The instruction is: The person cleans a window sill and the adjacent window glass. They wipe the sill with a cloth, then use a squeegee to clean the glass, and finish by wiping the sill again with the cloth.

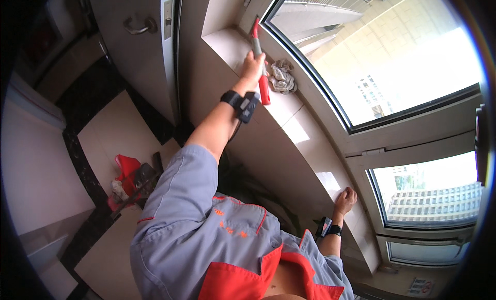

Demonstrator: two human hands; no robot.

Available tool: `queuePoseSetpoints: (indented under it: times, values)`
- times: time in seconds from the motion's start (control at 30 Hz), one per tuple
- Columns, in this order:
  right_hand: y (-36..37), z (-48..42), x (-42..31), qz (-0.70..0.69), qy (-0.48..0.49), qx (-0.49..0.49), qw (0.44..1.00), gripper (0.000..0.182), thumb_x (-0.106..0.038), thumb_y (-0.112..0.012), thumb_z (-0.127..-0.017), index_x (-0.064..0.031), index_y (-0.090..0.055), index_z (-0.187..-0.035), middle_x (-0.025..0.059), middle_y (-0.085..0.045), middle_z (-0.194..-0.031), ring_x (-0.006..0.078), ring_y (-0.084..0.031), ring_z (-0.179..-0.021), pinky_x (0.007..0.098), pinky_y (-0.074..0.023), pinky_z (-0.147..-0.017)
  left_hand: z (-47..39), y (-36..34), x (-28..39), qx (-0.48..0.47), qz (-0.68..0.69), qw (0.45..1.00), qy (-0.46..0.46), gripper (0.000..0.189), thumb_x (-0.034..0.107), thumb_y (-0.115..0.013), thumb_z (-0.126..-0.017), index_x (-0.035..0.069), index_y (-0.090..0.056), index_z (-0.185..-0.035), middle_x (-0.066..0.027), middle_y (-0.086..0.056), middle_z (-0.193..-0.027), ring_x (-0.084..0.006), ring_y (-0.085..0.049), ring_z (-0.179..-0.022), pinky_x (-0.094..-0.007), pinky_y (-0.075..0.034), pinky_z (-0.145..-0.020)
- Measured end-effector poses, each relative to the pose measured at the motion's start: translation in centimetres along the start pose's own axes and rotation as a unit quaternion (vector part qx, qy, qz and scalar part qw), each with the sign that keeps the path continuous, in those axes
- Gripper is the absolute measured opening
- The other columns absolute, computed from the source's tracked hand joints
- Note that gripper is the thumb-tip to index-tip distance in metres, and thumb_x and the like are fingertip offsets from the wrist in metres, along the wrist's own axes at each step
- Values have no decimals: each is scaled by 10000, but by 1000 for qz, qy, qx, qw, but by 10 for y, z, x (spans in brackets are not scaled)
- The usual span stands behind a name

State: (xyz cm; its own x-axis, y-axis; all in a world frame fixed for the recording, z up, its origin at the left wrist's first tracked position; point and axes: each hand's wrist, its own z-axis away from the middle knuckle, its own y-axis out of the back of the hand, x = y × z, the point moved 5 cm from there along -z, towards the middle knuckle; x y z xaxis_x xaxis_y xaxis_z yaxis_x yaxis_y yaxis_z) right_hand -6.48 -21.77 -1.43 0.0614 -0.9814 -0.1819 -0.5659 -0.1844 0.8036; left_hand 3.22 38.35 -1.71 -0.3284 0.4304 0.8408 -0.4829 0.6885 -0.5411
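Observation:
My left hand (254, 68) grips a long-handled red-and-grey tool (264, 90), with the red end of its handle below my fist. Its narrow red head meets the lower corner of the white window frame (247, 21); whether the dark tip is a blade or bristles is too small to tell. A crumpled greyish-white cloth (283, 76) lies on the tiled sill (288, 112), just right of the tool. Farther along the sill, my right hand (346, 201) rests with curled fingers and no object visible in it.
A grey door (133, 59) with a lever handle (140, 26) stands at the upper left. On the tiled floor to my left are a red object (128, 167) and other items, partly hidden by my sleeve. Dark foliage (248, 183) lies below the sill. Window panes (372, 67) run along the right.

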Motion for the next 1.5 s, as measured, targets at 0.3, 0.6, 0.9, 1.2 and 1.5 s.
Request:
queuePoseSetpoints:
  times: [0.3,0.6,0.9,1.2,1.5]
  values:
    - [-3,2,8,-17,8,-8,1000,162,-129,-560,-836,-58,-650,-951,114,-610,-1013,306,-552,-984,393,-434,-880,-15,-7,13,30,54,998,7,292,273,-502,-915,6,-447,-1020,-126,-583,-805,-226,-584,-496,-364,-481,-411]
    - [-2,3,6,-5,-7,-14,1000,164,-127,-554,-835,-65,-645,-957,109,-609,-1021,304,-551,-988,384,-430,-885,-25,4,24,12,-6,1000,-13,254,255,-511,-915,27,-451,-1009,-115,-586,-780,-212,-582,-489,-345,-485,-415]
    - [1,4,3,-9,1,0,1000,161,-110,-565,-818,-56,-651,-943,122,-608,-1010,316,-554,-970,398,-437,-871,11,-23,11,-8,14,999,-32,231,232,-515,-912,43,-458,-1032,-94,-576,-771,-182,-560,-457,-310,-477,-398]
    - [-1,4,6,-6,-2,1,1000,177,-107,-567,-801,-53,-649,-949,128,-607,-1012,324,-553,-970,409,-435,-873,32,-36,-7,-16,-2,1000,-22,249,198,-528,-915,36,-444,-1084,-81,-570,-733,-173,-562,-468,-308,-478,-390]
    - [-1,4,6,-8,3,-4,1000,181,-94,-565,-790,-54,-648,-945,126,-605,-1019,318,-547,-985,408,-430,-882,51,-47,-15,-13,-8,1000,-19,254,218,-531,-914,35,-451,-1070,-76,-563,-735,-175,-532,-422,-300,-469,-380]
